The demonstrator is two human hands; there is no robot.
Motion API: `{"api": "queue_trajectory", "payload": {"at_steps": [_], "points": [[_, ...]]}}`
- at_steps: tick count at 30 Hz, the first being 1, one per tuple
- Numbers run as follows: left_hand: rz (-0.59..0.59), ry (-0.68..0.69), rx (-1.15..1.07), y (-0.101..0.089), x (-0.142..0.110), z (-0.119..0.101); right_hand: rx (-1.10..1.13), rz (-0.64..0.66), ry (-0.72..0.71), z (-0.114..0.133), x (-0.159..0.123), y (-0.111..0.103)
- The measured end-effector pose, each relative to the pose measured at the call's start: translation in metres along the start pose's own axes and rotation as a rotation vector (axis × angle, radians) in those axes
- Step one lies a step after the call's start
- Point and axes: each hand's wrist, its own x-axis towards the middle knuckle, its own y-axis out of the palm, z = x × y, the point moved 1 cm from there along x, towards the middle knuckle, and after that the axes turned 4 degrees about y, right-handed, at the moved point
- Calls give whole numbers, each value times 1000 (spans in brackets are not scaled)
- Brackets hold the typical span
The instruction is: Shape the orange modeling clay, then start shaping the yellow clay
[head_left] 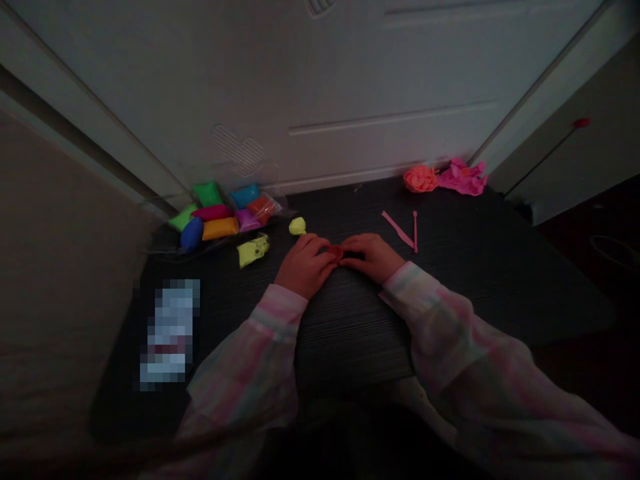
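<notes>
Gripping a small reddish piece (pixel 335 253) near the middle of the dark tabletop (pixel 345 340), the left hand (pixel 306 265) is curving its fingers partly closed around the left side. The right hand (pixel 371 255) is pinching the right edge between thumb and fingertips, its palm facing down.

A clear plastic bag (pixel 281 202) is lying at the far left, containing these packets: green (pixel 207 194), light green (pixel 183 218), blue (pixel 192 234), magenta (pixel 213 213), orange (pixel 221 229), purple (pixel 248 219), light blue (pixel 245 196) and red-orange (pixel 262 209). A yellow packet (pixel 247 253) with dark marks is resting outside the bag, on its near side. A yellow lump (pixel 297 226) is sitting just beyond the left hand.

Two pink strips (pixel 399 229) (pixel 415 231) are lying beyond the right hand, converging at their near ends. At the far right, a ruffled coral piece (pixel 421 179) is adjoining a crumpled pink piece (pixel 463 178). A pixelated, pale rectangular object (pixel 171 330) is lying at the near left.
</notes>
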Motion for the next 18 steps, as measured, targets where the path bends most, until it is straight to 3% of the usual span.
{"api": "queue_trajectory", "payload": {"at_steps": [9,15,18], "points": [[3,-47,-115,7,-4,4,-51,2,1,5,-3,2],[29,-110,-165,8,-3,3,-178,-97,94,17,-18,11],[33,-116,-148,8,-2,1,-217,-85,101,23,-26,14]]}}
